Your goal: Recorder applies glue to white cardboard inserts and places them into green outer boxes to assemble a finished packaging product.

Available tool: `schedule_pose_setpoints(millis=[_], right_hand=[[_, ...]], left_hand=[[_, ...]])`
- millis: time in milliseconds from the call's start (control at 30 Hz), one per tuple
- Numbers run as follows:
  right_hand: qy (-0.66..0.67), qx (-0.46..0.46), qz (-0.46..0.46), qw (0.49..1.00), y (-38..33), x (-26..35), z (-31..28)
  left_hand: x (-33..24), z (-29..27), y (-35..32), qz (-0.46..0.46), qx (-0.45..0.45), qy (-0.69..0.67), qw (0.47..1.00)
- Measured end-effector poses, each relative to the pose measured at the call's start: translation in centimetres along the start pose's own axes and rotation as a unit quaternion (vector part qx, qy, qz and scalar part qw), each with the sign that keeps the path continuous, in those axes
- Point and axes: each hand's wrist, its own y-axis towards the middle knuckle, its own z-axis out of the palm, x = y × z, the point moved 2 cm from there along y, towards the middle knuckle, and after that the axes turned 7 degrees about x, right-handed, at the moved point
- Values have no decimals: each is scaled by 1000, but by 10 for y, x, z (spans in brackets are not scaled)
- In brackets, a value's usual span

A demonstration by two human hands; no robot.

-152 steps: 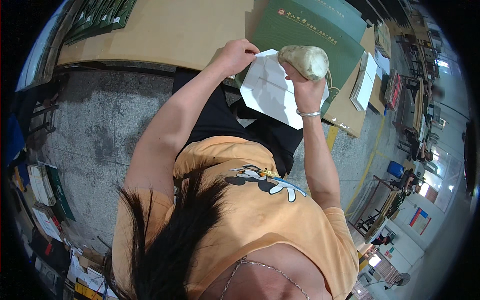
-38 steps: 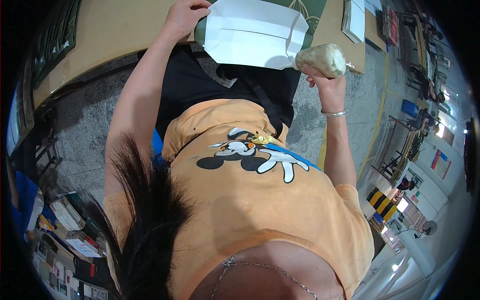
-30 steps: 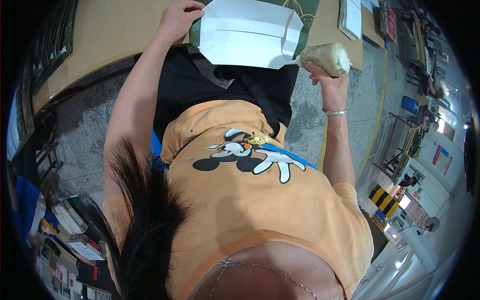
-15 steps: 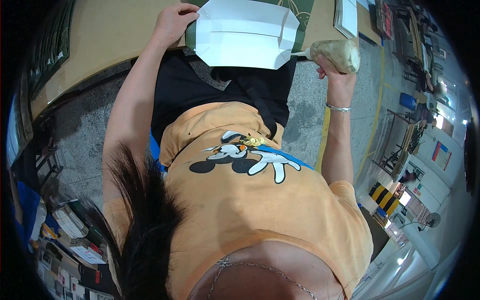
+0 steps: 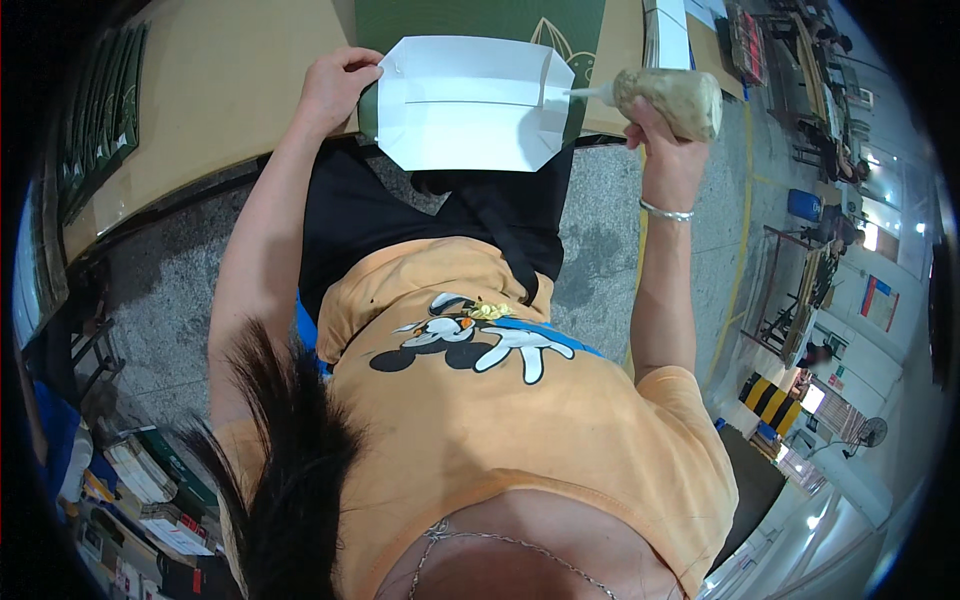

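A white folded card blank (image 5: 470,130) with cut corners and crease lines lies before me, its near edge jutting out over my lap. My left hand (image 5: 340,88) is closed at its upper left corner, thumb and fingers pinching the edge. In my right hand (image 5: 668,140) is a squeeze bottle (image 5: 690,98), cloudy and smeared, held on its side with the thin nozzle pointing left. The nozzle tip is at the card's right flap, where a greyish streak runs; whether the tip touches cannot be made out.
Under the card is a green printed sheet (image 5: 430,18) on a brown tabletop (image 5: 240,60). Several dark green pieces (image 5: 105,110) stand in a row at the left. White sheets (image 5: 667,35) are stacked at the far right. Shelving and a fan (image 5: 872,432) appear farther off.
The card and both hands now sit lower and slightly left in the view. The nozzle has shifted from the card's lower right corner up along its right flap.
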Motion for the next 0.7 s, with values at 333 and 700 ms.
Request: schedule_pose_setpoints(millis=[333, 700], right_hand=[[-62, 51, -65, 995, 26, -8, 18], [-77, 49, -88, 992, 35, -4, 18]], left_hand=[[-10, 1, -4, -17, -3, 16, 1000], [-12, 1, -4, -16, 1, 3, 1000]])
